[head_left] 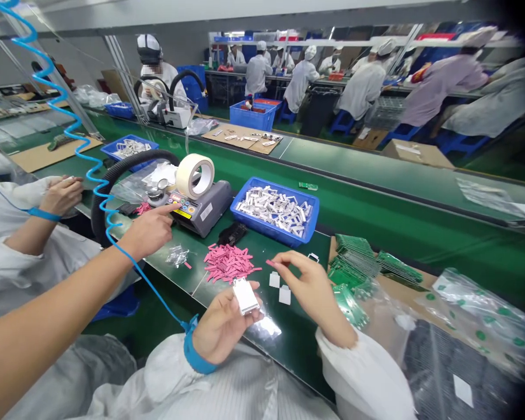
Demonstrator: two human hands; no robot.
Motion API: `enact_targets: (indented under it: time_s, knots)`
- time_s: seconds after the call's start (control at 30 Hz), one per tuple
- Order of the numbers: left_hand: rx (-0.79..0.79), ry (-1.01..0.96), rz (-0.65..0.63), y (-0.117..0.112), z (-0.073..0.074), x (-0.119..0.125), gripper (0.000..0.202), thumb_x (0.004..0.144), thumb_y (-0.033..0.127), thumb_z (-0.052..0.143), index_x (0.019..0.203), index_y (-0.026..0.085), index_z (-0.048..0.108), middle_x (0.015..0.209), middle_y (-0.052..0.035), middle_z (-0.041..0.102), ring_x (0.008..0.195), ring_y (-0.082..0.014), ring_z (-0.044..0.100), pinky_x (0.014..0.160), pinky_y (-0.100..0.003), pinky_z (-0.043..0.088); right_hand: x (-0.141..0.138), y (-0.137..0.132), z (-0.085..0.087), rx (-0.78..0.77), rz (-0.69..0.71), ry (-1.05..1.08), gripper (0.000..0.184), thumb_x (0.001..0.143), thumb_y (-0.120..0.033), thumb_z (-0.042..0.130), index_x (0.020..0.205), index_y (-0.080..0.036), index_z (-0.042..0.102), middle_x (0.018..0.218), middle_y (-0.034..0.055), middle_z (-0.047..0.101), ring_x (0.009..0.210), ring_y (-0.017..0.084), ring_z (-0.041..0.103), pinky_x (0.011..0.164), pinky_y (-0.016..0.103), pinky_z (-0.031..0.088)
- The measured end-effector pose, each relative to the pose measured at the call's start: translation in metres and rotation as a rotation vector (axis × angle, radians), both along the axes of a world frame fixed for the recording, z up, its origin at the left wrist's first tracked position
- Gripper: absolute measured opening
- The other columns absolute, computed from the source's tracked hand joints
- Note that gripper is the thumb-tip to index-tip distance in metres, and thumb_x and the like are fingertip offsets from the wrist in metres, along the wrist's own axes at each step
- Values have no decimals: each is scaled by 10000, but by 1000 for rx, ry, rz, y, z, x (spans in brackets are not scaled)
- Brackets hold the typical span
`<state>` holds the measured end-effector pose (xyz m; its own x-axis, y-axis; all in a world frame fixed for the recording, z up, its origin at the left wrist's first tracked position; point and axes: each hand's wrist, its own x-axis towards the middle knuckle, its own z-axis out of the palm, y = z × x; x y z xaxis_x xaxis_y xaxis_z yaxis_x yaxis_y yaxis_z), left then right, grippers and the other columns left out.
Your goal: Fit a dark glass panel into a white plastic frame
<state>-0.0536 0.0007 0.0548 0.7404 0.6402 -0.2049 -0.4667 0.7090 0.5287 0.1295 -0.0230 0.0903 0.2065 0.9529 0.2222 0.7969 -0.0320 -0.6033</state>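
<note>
My left hand (222, 328), with a blue wrist strap (198, 356) on its wrist, is closed around a small white rectangular plastic part (245, 296). Between thumb and forefinger my right hand (304, 283) pinches a small pink strip (270, 263). A pile of similar pink strips (230, 262) lies on the bench just beyond my left hand. Two white flat pieces (284, 294) rest beside my right fingers. Another person's hand (151, 231) reaches in from the left, its forefinger touching the buttons of a grey machine (201, 210).
A blue tray (275, 233) of white plastic frames stands behind the pile. A tape roll (195, 176) sits on the machine. Green circuit boards (354, 256) and plastic bags lie to the right. A coiled blue cord (109, 216) hangs at left, beside another person's hands (63, 195).
</note>
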Motion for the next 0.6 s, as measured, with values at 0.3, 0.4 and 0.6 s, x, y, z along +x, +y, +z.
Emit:
enact_targets:
  time_s: [0.3,0.4,0.6]
  knots:
    - [43,28,-52,-2,2,7,429,666,414,772,1004,158,705,837,-51,687,818,-151,603,835,-299,447,-27,-51,35,293,157,-223,189,905,-146,473,808,-237,608,807,-27,657,864,181,524,1053,535,120]
    - [48,42,-64,-3,4,12,426,668,417,770,1000,161,702,843,-52,682,817,-151,596,835,-307,446,-23,-48,33,274,188,-262,204,896,-121,462,809,-233,608,800,-23,658,886,178,528,1060,530,127]
    - [57,59,-33,-2,9,15,404,633,408,796,944,164,711,827,-34,667,770,-126,581,765,-264,451,-34,-41,20,352,167,-59,183,886,-149,520,775,-245,630,791,-31,637,827,152,564,1028,494,237]
